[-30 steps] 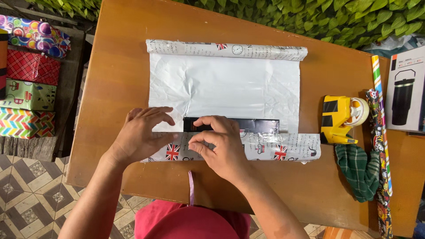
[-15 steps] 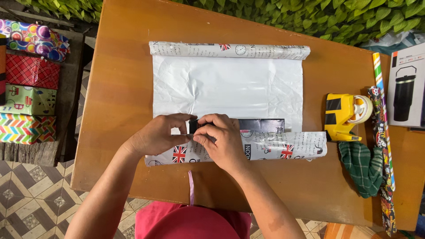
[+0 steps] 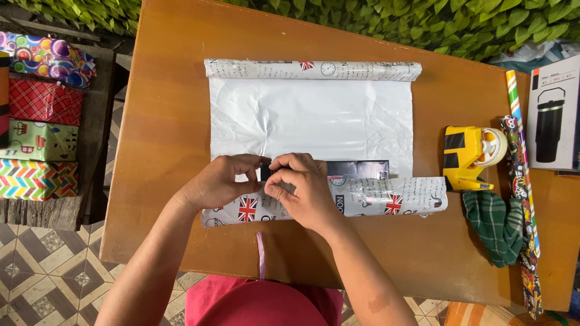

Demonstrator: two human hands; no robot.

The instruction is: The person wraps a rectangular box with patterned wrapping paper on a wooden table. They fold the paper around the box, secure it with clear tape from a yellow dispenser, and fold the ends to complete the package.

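Two hands, mine, meet over the near edge of a sheet of wrapping paper (image 3: 314, 118) spread white side up on a wooden table (image 3: 163, 121). My left hand (image 3: 220, 181) lies on the folded printed flap (image 3: 386, 196), its fingertips curled in and pinched at the left end of a black box (image 3: 356, 169). My right hand (image 3: 302, 190) sits just beside it, touching it, fingers bent and pressing on the same end of the box and the flap edge. I cannot tell whether either hand actually grips the box or only presses on it.

The box is long and flat. It lies across the paper's near side, parallel to the table edge, with the flap folded up against its near long side. Its left end is hidden under my fingers; the rest shows dark above the flap.

The far end of the paper is curled into a roll (image 3: 314, 70), printed side out.

To the right of the paper stands a yellow tape dispenser (image 3: 468, 158). A green checked cloth (image 3: 492, 226) lies just nearer me than it, and a thin striped roll (image 3: 522, 163) and a darker patterned roll (image 3: 524, 241) run along the table beyond. A boxed tumbler (image 3: 553, 121) sits at the far right. Off the table on my left, wrapped gifts (image 3: 39, 115) are stacked.
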